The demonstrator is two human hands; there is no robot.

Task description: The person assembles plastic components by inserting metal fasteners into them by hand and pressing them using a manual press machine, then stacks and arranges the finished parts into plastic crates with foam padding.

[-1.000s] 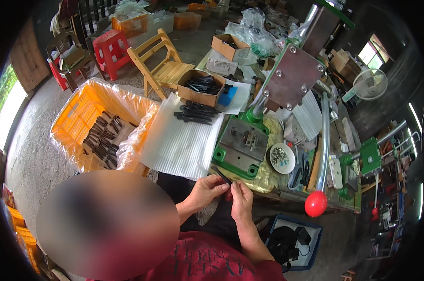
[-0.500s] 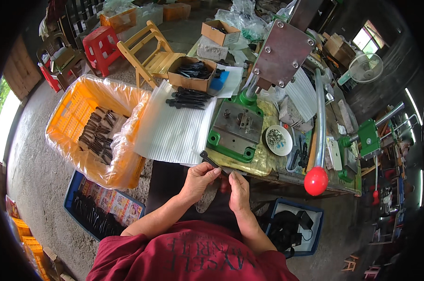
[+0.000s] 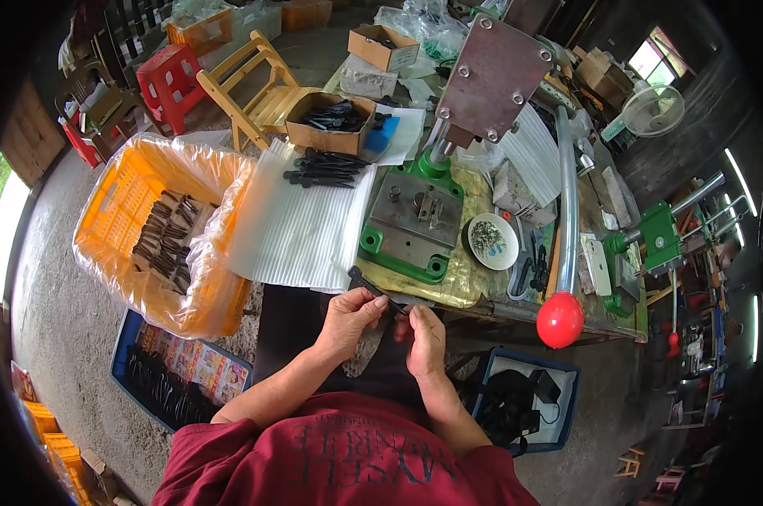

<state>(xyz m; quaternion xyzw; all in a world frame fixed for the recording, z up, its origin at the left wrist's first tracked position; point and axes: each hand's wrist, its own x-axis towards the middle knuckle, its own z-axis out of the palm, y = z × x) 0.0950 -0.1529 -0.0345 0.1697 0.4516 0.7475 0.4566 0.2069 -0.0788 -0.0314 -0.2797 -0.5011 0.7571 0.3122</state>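
Observation:
In front of my body, at the near edge of the worktable, my left hand (image 3: 347, 324) pinches a slim black part (image 3: 360, 280) with a wider head. The head points up and left, past my fingers. My right hand (image 3: 424, 341) is closed at the part's other end, thumb and fingers pressed together; that end is mostly hidden. Just beyond stands a green hand press (image 3: 415, 268) with a steel die block (image 3: 411, 240). Similar black parts (image 3: 324, 179) lie in a row on a white foam sheet (image 3: 301, 244), beside a carton (image 3: 314, 142) holding more.
A plastic-lined orange crate (image 3: 115, 202) with dark parts stands left. Blue trays (image 3: 121, 371) sit on the floor at both sides. The press lever ends in a red ball (image 3: 560, 320) at right, near a white bowl (image 3: 505, 262) of small metal pieces.
The whole view has shifted slightly, so the scene sits a little further left. Both hands keep their hold on the black part, with only slight finger movement.

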